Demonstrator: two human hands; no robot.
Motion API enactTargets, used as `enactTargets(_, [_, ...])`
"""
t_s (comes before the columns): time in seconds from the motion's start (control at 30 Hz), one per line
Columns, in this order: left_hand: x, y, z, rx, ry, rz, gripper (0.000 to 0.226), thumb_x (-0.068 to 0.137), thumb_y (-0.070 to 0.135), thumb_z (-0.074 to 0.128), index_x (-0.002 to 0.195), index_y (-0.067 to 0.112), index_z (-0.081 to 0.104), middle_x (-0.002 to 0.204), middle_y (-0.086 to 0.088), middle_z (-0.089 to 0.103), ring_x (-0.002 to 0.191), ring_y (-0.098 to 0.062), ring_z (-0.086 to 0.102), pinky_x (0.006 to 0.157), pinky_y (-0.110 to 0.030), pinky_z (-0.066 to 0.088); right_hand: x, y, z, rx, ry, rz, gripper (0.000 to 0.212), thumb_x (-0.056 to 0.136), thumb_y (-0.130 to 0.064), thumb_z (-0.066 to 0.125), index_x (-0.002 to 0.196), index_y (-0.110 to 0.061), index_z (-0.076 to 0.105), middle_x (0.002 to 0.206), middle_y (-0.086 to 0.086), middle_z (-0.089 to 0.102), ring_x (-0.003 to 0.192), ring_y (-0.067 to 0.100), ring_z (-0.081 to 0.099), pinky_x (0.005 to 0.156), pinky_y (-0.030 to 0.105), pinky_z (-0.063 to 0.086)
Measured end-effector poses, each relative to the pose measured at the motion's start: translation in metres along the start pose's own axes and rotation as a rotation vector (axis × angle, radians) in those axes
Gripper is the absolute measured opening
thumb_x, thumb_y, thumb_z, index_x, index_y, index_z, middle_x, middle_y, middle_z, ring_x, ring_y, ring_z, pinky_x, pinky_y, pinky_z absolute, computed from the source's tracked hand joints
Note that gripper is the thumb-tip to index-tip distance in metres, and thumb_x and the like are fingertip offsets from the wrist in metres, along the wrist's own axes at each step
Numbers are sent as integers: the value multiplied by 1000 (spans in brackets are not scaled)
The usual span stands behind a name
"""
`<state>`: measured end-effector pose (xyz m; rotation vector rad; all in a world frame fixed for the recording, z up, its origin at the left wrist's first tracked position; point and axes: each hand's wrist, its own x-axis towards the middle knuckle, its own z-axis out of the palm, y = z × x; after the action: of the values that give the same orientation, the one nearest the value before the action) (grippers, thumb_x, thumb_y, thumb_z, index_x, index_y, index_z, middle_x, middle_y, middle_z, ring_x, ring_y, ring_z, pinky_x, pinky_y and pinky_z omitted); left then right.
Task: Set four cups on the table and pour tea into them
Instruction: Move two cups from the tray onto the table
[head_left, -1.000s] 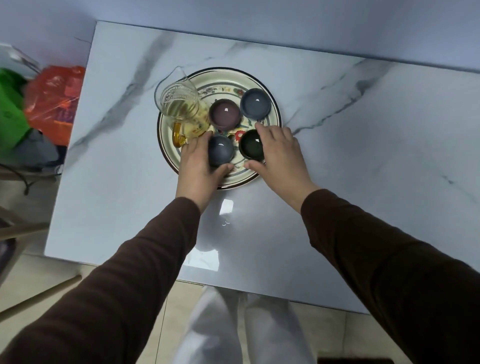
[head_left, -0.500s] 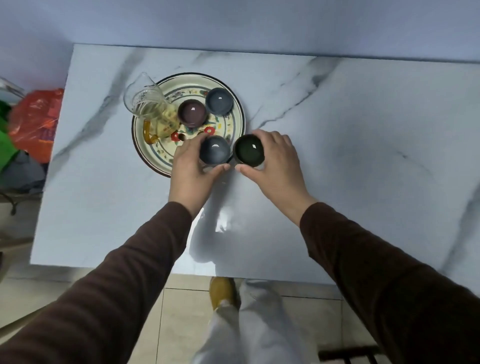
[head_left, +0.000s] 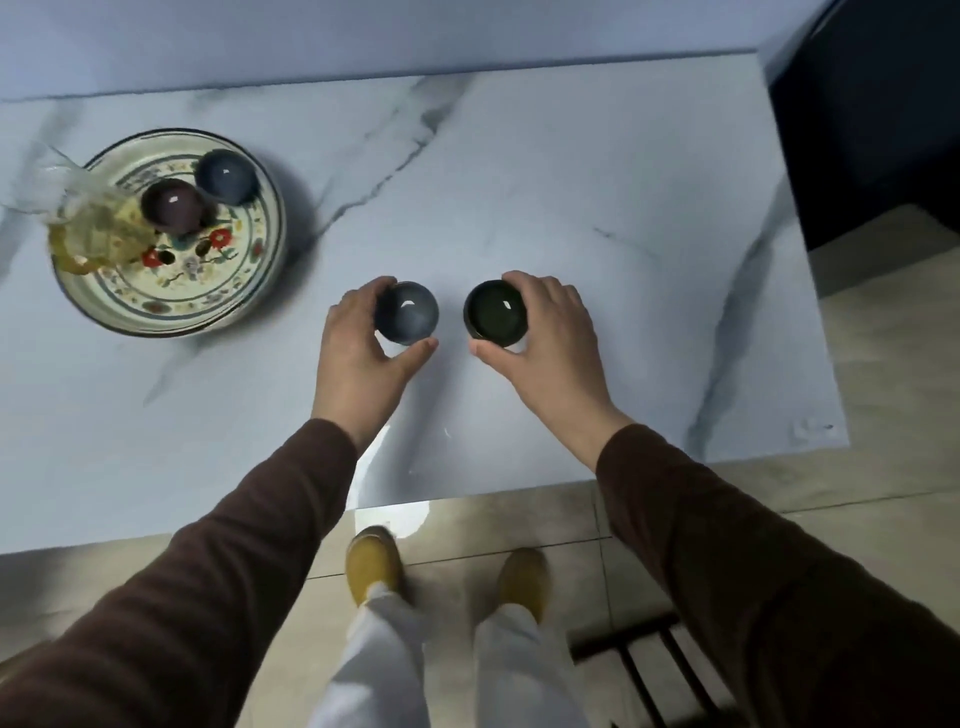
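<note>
My left hand (head_left: 358, 358) grips a grey-blue cup (head_left: 408, 313) at the middle of the marble table (head_left: 597, 208). A short gap to its right, my right hand (head_left: 550, 343) grips a dark green cup (head_left: 496, 313). Both cups sit low at the tabletop; whether they touch it I cannot tell. On the flowered plate (head_left: 208, 301) at the left stand a purple cup (head_left: 173, 205) and a blue cup (head_left: 227, 176), side by side. A glass pitcher (head_left: 93, 223) with yellow tea stands on the plate's left part, blurred.
The table's near edge runs just below my wrists, its right edge ends at a tiled floor (head_left: 883, 364). A dark cabinet (head_left: 872, 130) stands at the far right. My feet in yellow shoes (head_left: 374, 566) and a black rack (head_left: 649, 660) are under the near edge.
Both hands carried their cups off the plate and to the right, onto the open tabletop, and drew them apart. The view swung right, so the plate now lies far left.
</note>
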<state>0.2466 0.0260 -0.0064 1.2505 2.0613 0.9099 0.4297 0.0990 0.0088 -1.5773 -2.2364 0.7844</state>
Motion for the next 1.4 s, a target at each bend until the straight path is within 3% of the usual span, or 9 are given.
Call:
enactTargets(0.3, [19,38,68,-13,-69,11,64,77,29,78,135,25,51,127,10,55,120,-14,47,92,-10,32,26,75,-45,-37,33,73,64,75,-49,76,127,-21,53,122,-1,58,111,20,50,94,38,44])
enactTargets(0.57, [69,65,119,6,-98,0,62,77,28,78,133,23,52,126,4,55,120,-19,50,99,-28,42,76,146,-68,6,38,126,66,74,-48,76,129,-23,51,125,-2,56,114,19,47,96,34,42])
enactTargets(0.9, [117,71,187,92,-110,-59,65,73,15,81,133,17,55,122,-3,52,105,-11,50,89,-13,36,139,214,-65,-7,-44,52,66,74,-43,77,129,-17,52,127,4,56,116,26,48,97,39,41])
enactTargets(1.07, [132,72,205,125,-139,-55,62,74,16,79,132,17,56,119,-3,53,104,-15,51,89,-18,37,155,232,-56,-24,-77,46,67,74,-42,78,130,-16,51,128,4,55,117,26,47,98,37,40])
enactTargets(1.4, [143,75,218,158,-155,-28,68,78,17,77,140,17,50,128,-6,53,121,-25,50,103,-28,40,166,240,-46,-17,-64,40,69,72,-39,79,129,-15,50,128,5,54,117,26,48,98,37,41])
